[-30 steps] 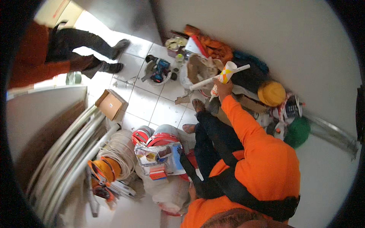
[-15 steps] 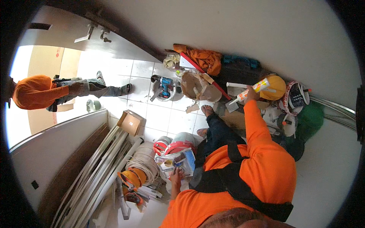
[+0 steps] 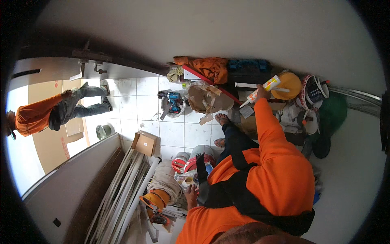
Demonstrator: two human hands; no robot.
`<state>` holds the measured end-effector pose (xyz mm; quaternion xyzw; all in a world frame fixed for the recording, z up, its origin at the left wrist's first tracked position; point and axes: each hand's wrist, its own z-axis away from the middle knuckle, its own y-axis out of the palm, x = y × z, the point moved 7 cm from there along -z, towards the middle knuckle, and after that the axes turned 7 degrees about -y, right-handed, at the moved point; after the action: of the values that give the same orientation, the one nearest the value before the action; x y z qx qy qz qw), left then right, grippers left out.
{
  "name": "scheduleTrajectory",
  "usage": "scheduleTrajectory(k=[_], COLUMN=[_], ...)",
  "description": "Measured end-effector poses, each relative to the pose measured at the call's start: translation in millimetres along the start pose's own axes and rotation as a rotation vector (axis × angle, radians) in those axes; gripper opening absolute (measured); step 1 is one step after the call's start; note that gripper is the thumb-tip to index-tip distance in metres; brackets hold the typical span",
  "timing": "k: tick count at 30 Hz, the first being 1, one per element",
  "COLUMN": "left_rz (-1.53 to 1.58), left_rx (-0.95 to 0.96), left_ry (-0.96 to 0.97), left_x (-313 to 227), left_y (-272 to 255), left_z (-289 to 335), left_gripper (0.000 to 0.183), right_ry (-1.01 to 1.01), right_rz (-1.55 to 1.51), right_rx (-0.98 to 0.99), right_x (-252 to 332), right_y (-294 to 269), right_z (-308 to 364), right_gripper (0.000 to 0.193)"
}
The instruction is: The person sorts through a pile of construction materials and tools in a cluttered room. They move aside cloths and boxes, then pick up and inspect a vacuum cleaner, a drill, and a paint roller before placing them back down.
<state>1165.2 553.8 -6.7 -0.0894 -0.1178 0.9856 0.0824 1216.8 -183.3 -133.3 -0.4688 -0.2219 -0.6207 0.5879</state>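
My right hand (image 3: 263,92) is closed round a white, yellow and orange sealant cartridge (image 3: 271,83), its pale nozzle pointing down to the left. A white bar crosses beside it, near a yellow round lid (image 3: 289,85). Lower down, my left hand (image 3: 191,195) has its fingers at the edge of a clear plastic package (image 3: 187,179) with small things in it, and seems to grip it. A dark strap of my clothing covers part of that package. Red-and-grey buckets (image 3: 203,153) stand just beyond it.
A blue cordless drill (image 3: 174,101) lies in a bucket beside an open, torn bag (image 3: 205,99). White pipes (image 3: 122,187), a cable coil (image 3: 164,183) and a cardboard box (image 3: 144,143) are at left. Another person (image 3: 44,114) stands in the doorway by a door (image 3: 109,70).
My view has shifted and turned a little. The cartridge in my right hand is tilted more steeply. In the doorway, the other person's posture and legs have changed.
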Motion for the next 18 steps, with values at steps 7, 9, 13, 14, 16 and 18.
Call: scheduleTrajectory(k=[7,9,13,14,16,18], left_rz=[-0.141,-0.130,-0.198,-0.205,-0.225,-0.228], left_rx=[-0.014,-0.017,-0.027,-0.022,-0.014,-0.027], left_ry=[-0.018,-0.012,0.047,0.055,0.074,0.083], left_x=[-44,-60,-71,-75,-87,-94], left_y=[0,7,11,17,32,40], left_z=[15,19,9,11,16,22], left_gripper=[0.066,0.067,0.066,0.065,0.063,0.060], right_ry=[-0.104,-0.170,-0.218,-0.186,-0.091,-0.057], right_rz=[0.065,0.069,0.058,0.051,-0.076,-0.053], right_rx=[0.011,0.017,0.023,0.019,0.048,0.057], right_x=[31,48,76,81,73,69], right_y=[-22,-29,-40,-43,-54,-66], right_z=[-54,-82,-85,-81,-80,-71], right_gripper=[0.063,0.056,0.042,0.040,0.041,0.042])
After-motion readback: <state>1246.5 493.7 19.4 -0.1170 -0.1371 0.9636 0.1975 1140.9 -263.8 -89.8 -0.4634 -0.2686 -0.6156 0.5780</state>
